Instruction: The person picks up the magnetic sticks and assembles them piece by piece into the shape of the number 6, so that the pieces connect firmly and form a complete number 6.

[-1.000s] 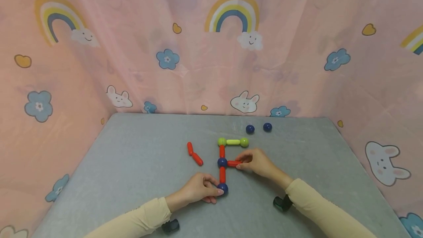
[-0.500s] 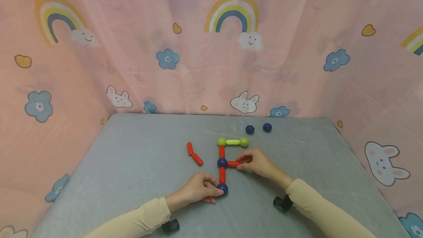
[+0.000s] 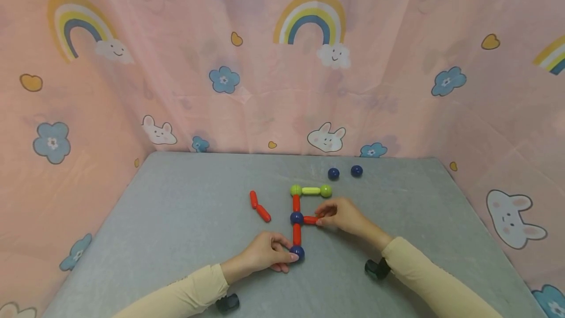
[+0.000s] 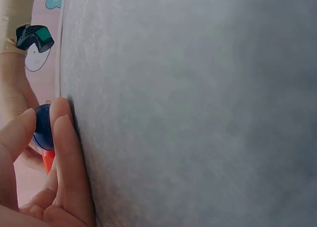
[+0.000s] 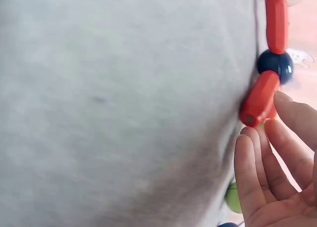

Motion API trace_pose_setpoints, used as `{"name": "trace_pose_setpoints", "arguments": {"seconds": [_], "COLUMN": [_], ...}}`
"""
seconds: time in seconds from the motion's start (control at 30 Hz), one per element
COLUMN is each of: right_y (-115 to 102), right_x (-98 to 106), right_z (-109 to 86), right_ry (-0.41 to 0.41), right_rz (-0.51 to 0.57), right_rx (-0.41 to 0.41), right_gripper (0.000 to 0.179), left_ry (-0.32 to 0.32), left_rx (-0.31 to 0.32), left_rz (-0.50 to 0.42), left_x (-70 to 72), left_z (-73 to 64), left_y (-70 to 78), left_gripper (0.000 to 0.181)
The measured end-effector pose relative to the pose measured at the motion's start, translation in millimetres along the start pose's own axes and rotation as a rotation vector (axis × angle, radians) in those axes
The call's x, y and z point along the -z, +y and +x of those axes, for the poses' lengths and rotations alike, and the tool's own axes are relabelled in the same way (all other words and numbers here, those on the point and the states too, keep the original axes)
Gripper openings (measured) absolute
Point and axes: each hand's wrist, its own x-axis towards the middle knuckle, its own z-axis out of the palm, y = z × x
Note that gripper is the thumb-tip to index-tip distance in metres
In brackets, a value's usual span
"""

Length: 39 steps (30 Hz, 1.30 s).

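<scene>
A figure of magnetic building rods and balls lies on the grey table. My left hand (image 3: 267, 251) pinches the blue ball (image 3: 298, 252) at its near end between thumb and fingers, seen close up in the left wrist view. A red rod (image 3: 297, 234) runs from it to the middle blue ball (image 3: 296, 218). Another red rod (image 3: 296, 203) leads on to a green ball (image 3: 296, 190), a green rod (image 3: 311, 191) and a second green ball (image 3: 326, 191). My right hand (image 3: 342, 215) holds the side red rod (image 5: 260, 98) by its outer end; its inner end touches the middle ball.
Two loose red rods (image 3: 263, 213) lie end to end left of the figure. Two blue balls (image 3: 333, 173) rest near the table's back edge. A pink patterned curtain (image 3: 265, 112) encloses the table (image 3: 198, 185) at the back and sides. Dark wrist cameras (image 3: 377, 269) hang below both sleeves.
The outer end of the side red rod has tilted very slightly toward the near side in my right hand. My left hand stays on the near blue ball; the other pieces lie as before.
</scene>
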Motion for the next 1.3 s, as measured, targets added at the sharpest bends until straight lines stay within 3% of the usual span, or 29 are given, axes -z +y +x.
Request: {"name": "trace_pose_setpoints", "arguments": {"seconds": [0.23,0.47,0.63,0.77,1.3], "right_y": [-15.5,-46.6,-69.2,-83.0,-89.0], "right_x": [4.5,-4.2,-19.3,-30.2,-60.1], "right_z": [12.7,36.8,55.8,66.6,85.1], "right_ry": [0.036,0.031,-0.028,-0.095,-0.183], "right_rz": [-0.006,-0.019,0.026,0.067,-0.036], "right_rx": [0.016,0.019,0.119,0.148,0.096], "right_gripper": [0.021,0.025,0.025,0.026,0.026], "left_ry": [-0.002,-0.001,-0.030,-0.043,-0.057], "left_rx": [-0.005,-0.004,0.019,0.027,0.029], "left_rz": [0.006,-0.002,-0.074,-0.111,-0.130], "left_x": [0.7,0.8,-0.9,-1.8,-2.0], "left_z": [-0.4,-0.8,-2.0,-2.7,-3.8], "left_y": [0.1,1.1,1.7,2.1,1.4], "left_gripper": [0.027,0.026,0.026,0.026,0.030]}}
